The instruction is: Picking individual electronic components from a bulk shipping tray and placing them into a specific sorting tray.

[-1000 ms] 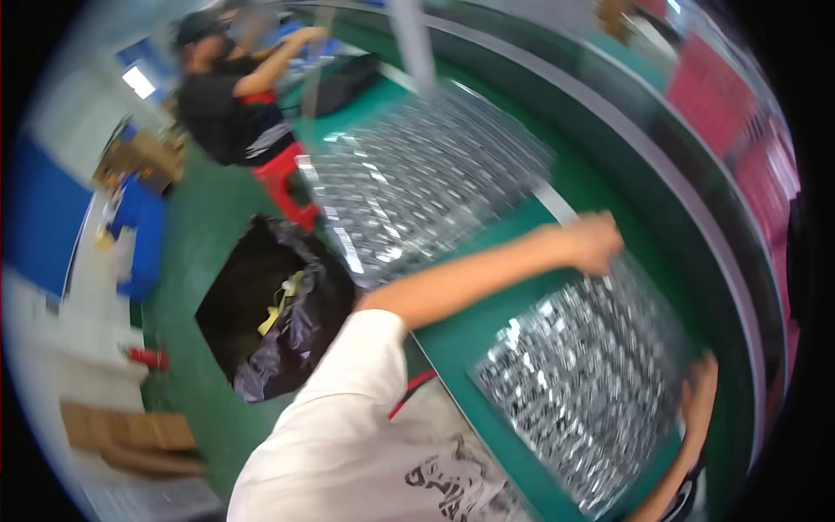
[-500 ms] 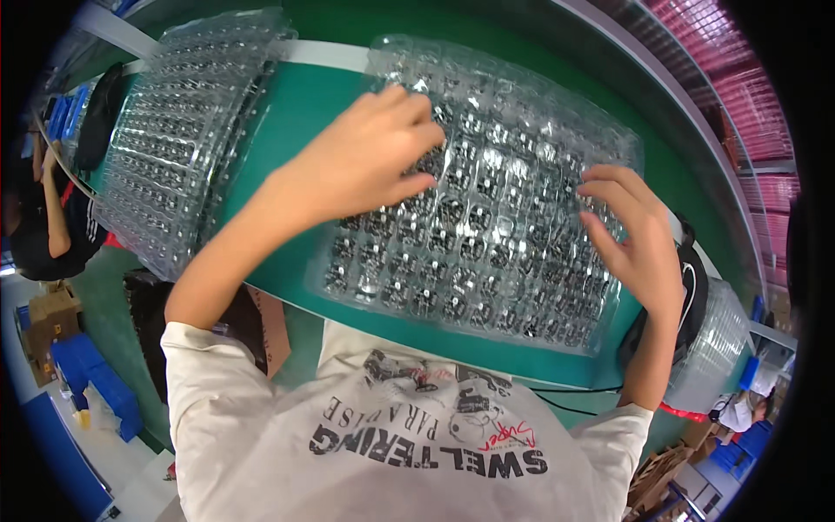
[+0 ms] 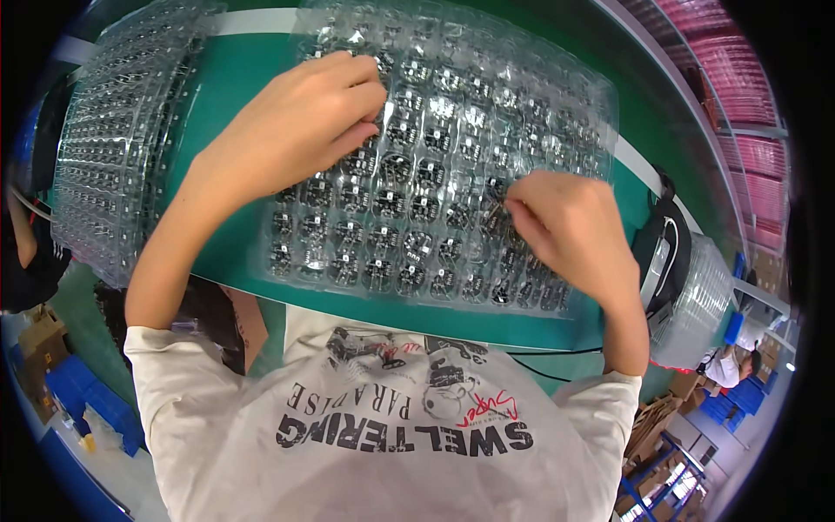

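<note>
In front of me on the green table lies a clear plastic blister tray (image 3: 348,288), its rows of pockets filled with small black-and-silver parts (image 3: 383,237). My left hand (image 3: 304,113) is over the tray's left side, fingers curled and thumb drawn in toward the index finger. On the right, my right hand (image 3: 574,228) is closed in a pinch above the pockets, fingertips down at the parts. Whatever either hand's fingertips hold is hidden or too small to name.
A stack of filled clear trays (image 3: 117,148) stands at the left of the green table (image 3: 228,113). To the right are a black bag (image 3: 665,252) and more clear trays (image 3: 703,300). Part of another person (image 3: 30,261) shows at the far left. Dark cables (image 3: 557,352) run near the table's front edge.
My right hand has moved left over the tray, its spread fingers closing into a pinch. My left hand stays curled over the tray's left side. The whole view has shifted.
</note>
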Action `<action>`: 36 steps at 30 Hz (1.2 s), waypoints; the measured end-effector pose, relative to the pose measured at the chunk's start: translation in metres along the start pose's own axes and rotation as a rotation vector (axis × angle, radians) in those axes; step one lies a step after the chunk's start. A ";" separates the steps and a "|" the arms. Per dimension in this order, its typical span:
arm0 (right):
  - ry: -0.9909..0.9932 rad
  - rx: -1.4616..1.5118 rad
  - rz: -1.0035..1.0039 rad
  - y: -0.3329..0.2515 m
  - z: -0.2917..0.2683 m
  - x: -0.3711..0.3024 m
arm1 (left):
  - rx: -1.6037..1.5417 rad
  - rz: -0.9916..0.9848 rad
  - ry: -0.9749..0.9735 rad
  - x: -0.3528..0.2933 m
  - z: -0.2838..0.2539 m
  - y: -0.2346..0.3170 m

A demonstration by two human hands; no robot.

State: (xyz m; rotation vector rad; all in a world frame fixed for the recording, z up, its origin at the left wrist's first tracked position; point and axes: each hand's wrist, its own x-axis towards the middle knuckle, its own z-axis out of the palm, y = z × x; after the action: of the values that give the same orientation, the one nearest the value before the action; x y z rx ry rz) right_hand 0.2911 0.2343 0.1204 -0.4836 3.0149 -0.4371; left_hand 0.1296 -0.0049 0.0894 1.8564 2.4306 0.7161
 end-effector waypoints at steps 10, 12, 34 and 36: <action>-0.047 -0.002 0.001 0.000 0.004 0.002 | 0.154 0.032 0.024 -0.004 0.002 0.010; 0.056 0.052 0.026 0.000 -0.009 -0.001 | 0.105 0.043 0.099 -0.004 -0.001 0.008; -0.032 0.222 0.192 0.026 0.002 -0.023 | -0.142 -0.332 -0.159 -0.014 -0.012 0.008; -0.046 0.294 0.141 0.027 0.007 -0.023 | -0.077 -0.307 -0.184 -0.016 -0.009 0.007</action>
State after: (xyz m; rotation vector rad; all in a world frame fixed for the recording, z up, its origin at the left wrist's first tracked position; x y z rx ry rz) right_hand 0.3051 0.2642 0.1060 -0.2539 2.8456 -0.8273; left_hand 0.1382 -0.0210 0.0960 1.4067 2.4501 0.5801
